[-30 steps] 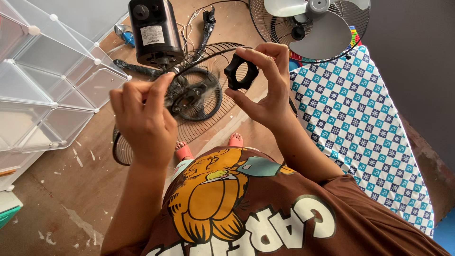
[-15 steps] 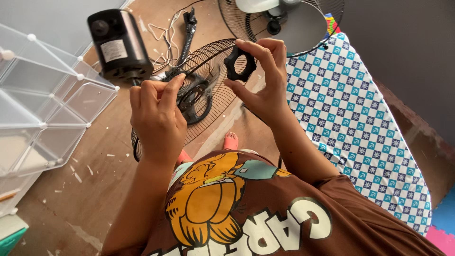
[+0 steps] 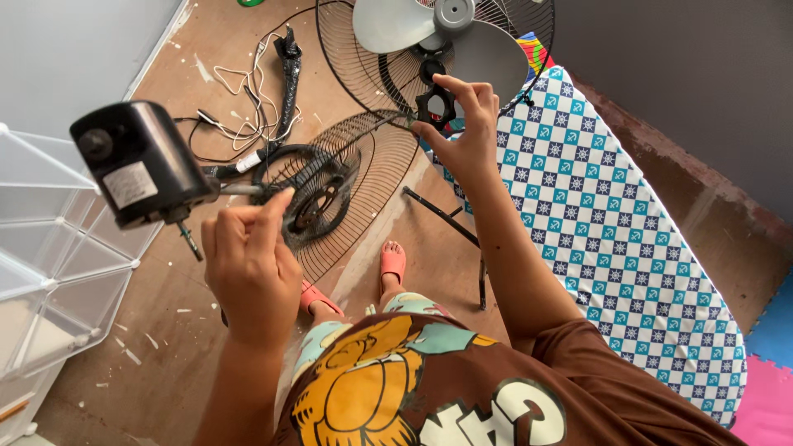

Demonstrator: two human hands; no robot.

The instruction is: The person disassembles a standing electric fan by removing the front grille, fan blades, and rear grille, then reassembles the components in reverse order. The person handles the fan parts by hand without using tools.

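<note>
At the far left stands a translucent white plastic panel shelf (image 3: pixel 49 272). Just right of it we hold the black boxy fan motor housing (image 3: pixel 140 165) up off the floor by its thin steel shaft (image 3: pixel 239 189); our left hand (image 3: pixel 252 268) has its fingers (image 3: pixel 277 206) pinched shut on that shaft, whose long axis runs roughly level, left to right, with the motor at its left end. Below and behind lies the black wire fan grille (image 3: pixel 330 194) on the brown floor (image 3: pixel 157 347). Further right, our right hand (image 3: pixel 462 136) is raised, fingers closed around the rim of a black scalloped plastic lock nut (image 3: pixel 435 106), its hole facing us. The nut sits up and right of the shaft's free end, well apart. Beyond it are a grey fan blade (image 3: pixel 396 25) and the blue-and-white chequered ironing board (image 3: pixel 611 223).
</note>
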